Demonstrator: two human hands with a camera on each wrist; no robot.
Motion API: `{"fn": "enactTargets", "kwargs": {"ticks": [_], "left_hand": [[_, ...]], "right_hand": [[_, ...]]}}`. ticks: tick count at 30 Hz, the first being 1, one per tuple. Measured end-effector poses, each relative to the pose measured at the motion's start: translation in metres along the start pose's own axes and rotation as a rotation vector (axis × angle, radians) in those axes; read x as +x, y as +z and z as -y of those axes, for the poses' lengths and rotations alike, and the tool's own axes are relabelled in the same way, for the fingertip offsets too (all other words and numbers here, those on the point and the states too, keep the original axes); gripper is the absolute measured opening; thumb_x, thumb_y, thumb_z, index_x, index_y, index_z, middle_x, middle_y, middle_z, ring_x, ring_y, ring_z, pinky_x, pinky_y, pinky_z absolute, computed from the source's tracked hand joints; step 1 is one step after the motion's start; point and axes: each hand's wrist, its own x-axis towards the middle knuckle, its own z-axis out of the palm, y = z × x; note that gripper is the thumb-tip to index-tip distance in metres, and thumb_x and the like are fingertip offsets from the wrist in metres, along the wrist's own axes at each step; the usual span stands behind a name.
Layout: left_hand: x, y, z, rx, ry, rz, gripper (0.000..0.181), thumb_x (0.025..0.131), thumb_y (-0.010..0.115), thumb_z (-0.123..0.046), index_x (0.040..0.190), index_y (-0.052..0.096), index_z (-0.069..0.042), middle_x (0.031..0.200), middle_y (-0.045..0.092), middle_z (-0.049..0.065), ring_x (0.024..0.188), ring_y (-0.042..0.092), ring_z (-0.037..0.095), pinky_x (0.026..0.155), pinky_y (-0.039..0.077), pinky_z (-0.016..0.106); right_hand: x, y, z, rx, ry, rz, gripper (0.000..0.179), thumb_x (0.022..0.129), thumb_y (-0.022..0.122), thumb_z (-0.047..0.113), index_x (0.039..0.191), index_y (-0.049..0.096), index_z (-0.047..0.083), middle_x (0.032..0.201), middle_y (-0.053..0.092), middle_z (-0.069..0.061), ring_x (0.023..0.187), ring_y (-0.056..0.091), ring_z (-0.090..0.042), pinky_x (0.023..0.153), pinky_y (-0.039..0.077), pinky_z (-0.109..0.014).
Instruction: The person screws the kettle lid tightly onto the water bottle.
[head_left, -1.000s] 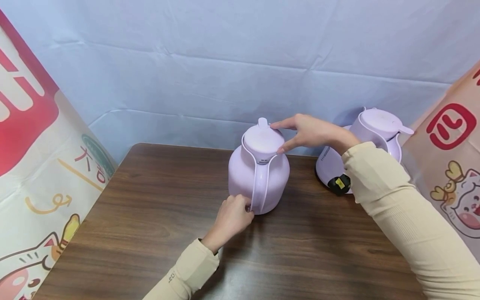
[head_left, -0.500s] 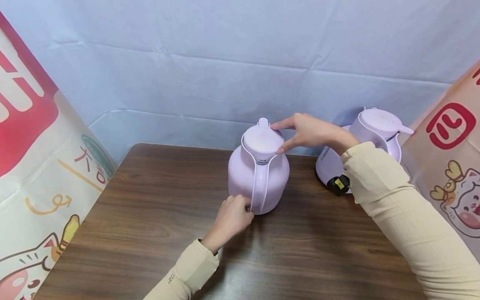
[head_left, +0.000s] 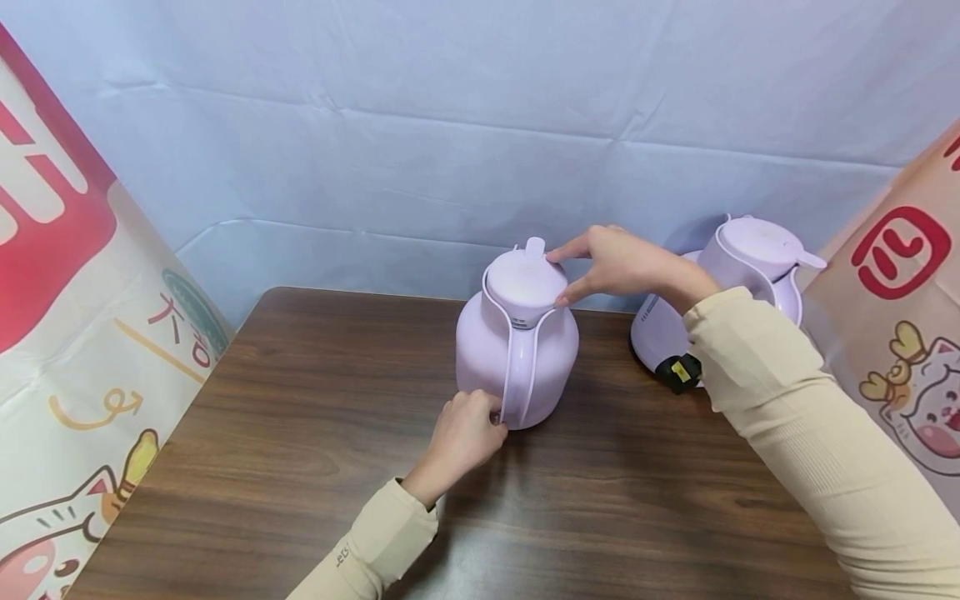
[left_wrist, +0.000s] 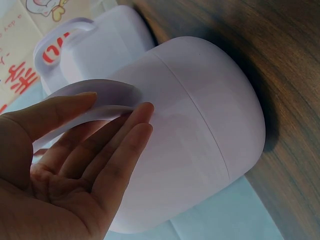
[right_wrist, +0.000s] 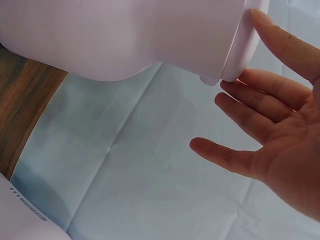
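A lilac thermos jug (head_left: 483, 346) stands upright on the table, its handle (head_left: 519, 371) facing me. My left hand (head_left: 465, 429) pinches the lower part of that handle; in the left wrist view the thumb lies on one side and the fingers reach past the other. At the top, my right hand (head_left: 618, 260) grips the edge of the round lid (head_left: 525, 279) between thumb and fingers. The lid's tab (head_left: 535, 247) points to the back, slightly right, close by the fingertips. In the right wrist view the little finger is spread away from the lid (right_wrist: 244, 47).
A second lilac jug (head_left: 660, 329) stands at the back right, partly behind my right forearm, with a black and yellow piece (head_left: 678, 372) at its base. The brown wooden table (head_left: 322, 400) meets a pale blue cloth backdrop (head_left: 375, 150). Printed cloths (head_left: 75, 333) hang at both sides.
The lid has turned a little, its tab shifting to the right, and the right index finger has moved slightly with it. The left hand and the jug's body stay in place.
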Motion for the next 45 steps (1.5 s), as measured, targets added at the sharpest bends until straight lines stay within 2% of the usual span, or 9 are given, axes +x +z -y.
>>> {"fn": "enactTargets", "kwargs": {"ticks": [13, 19, 30, 38, 45], "left_hand": [[0.001, -0.001, -0.001, -0.004, -0.007, 0.013, 0.034, 0.065, 0.062, -0.003, 0.048, 0.036, -0.015, 0.047, 0.027, -0.008, 0.047, 0.033, 0.014, 0.043, 0.031, 0.028], [0.001, -0.001, 0.000, -0.009, -0.001, 0.012, 0.037, 0.066, 0.062, -0.002, 0.049, 0.033, -0.016, 0.048, 0.023, -0.009, 0.047, 0.029, 0.011, 0.042, 0.028, 0.025], [0.003, 0.000, 0.001, -0.002, -0.003, 0.005, 0.036, 0.066, 0.063, -0.001, 0.049, 0.034, -0.014, 0.047, 0.023, -0.008, 0.047, 0.030, 0.012, 0.043, 0.029, 0.026], [0.002, 0.001, 0.000, -0.006, -0.001, -0.003, 0.035, 0.065, 0.062, -0.001, 0.049, 0.034, -0.014, 0.048, 0.024, -0.008, 0.047, 0.031, 0.013, 0.043, 0.030, 0.027], [0.002, 0.000, -0.001, -0.005, 0.002, 0.000, 0.036, 0.065, 0.063, -0.002, 0.049, 0.033, -0.015, 0.048, 0.024, -0.008, 0.048, 0.031, 0.013, 0.042, 0.029, 0.026]], "right_hand": [[-0.005, 0.001, 0.004, -0.002, 0.046, -0.064, 0.053, 0.068, 0.079, 0.023, 0.114, 0.063, 0.002, 0.113, 0.060, -0.018, 0.115, 0.047, -0.033, 0.092, 0.036, -0.045], [-0.007, 0.004, 0.007, -0.021, 0.045, -0.109, 0.044, 0.069, 0.078, 0.020, 0.106, 0.067, 0.000, 0.107, 0.063, -0.016, 0.109, 0.052, -0.033, 0.090, 0.039, -0.045], [-0.011, 0.005, 0.009, -0.022, 0.015, -0.150, 0.035, 0.070, 0.077, 0.016, 0.099, 0.069, 0.000, 0.100, 0.065, -0.016, 0.104, 0.056, -0.032, 0.086, 0.041, -0.043], [-0.013, 0.003, 0.005, 0.000, 0.011, -0.139, 0.036, 0.071, 0.076, 0.016, 0.102, 0.068, 0.000, 0.102, 0.065, -0.015, 0.104, 0.055, -0.031, 0.085, 0.042, -0.043], [-0.013, -0.001, 0.001, 0.040, 0.077, -0.122, 0.044, 0.073, 0.075, 0.018, 0.111, 0.062, -0.002, 0.111, 0.061, -0.018, 0.108, 0.052, -0.034, 0.085, 0.041, -0.046]]}}
